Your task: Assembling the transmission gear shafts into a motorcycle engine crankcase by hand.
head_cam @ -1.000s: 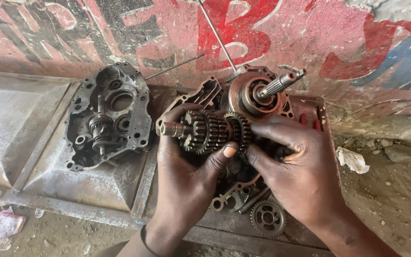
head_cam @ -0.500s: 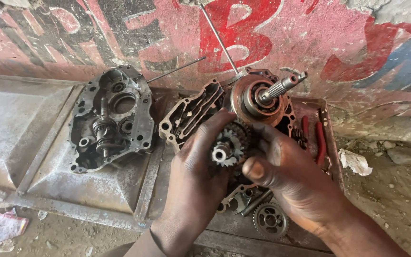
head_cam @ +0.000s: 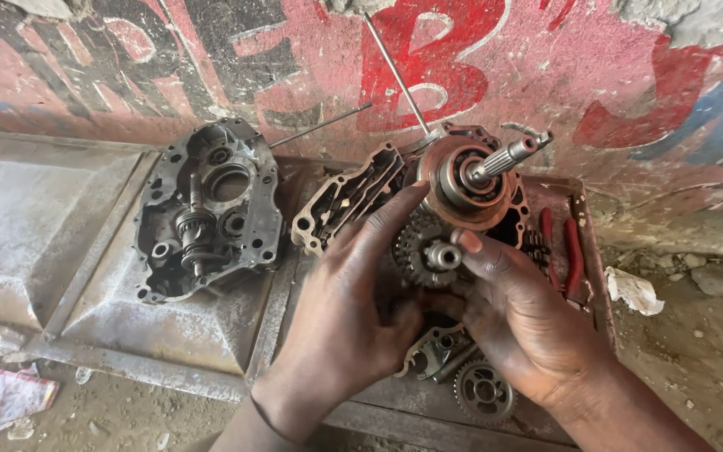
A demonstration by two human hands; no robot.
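Note:
An open engine crankcase half lies on a metal tray, with a rusty round flywheel and splined shaft on top. A stack of gears on a shaft sits upright inside the case. My left hand rests flat over the case, fingers touching the left side of the gear stack. My right hand grips the gear stack from the right, thumb on its shaft end.
A second crankcase half with a small geared shaft lies to the left on the grey metal plate. A loose gear and small parts lie near my wrists. Red-handled pliers sit at right. A painted wall rises behind.
The gear cluster, held sideways above the case a second ago, has been turned upright and lowered into the crankcase. Both hands followed it down.

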